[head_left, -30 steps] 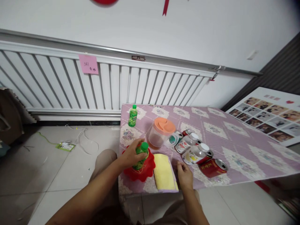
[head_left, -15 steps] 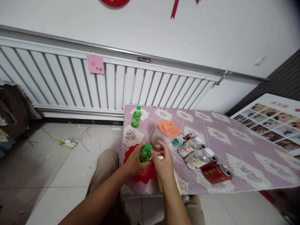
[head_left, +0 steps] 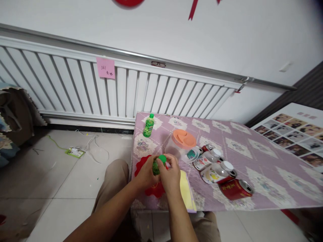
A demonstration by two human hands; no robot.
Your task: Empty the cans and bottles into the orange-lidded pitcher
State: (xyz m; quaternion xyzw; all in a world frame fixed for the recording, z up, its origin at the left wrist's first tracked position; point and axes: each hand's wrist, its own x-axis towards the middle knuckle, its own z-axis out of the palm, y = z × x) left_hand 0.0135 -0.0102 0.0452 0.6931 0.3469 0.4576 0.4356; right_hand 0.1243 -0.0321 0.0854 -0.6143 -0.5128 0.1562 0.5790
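Observation:
A green bottle [head_left: 156, 166] with a green cap is held above a red scalloped mat [head_left: 154, 191]. My left hand [head_left: 145, 174] is wrapped round its body from the left. My right hand [head_left: 171, 173] closes on the same bottle from the right, thumb near the cap. Right of my hands, a yellow cloth [head_left: 186, 191] lies at the table's front edge. Just behind them stands a clear container with an orange lid [head_left: 184, 139]. A second green bottle [head_left: 148, 125] is upright at the back left of the table.
On the flowered tablecloth [head_left: 237, 148], right of the container, lie bottles with white caps [head_left: 217, 172] and several cans, one a red can [head_left: 236, 189] near the front. A photo board [head_left: 295, 132] is at the far right. A white radiator [head_left: 121, 90] runs behind the table.
My right hand has moved left and closed onto the bottle. More of the yellow cloth shows now. The whole view has shifted slightly.

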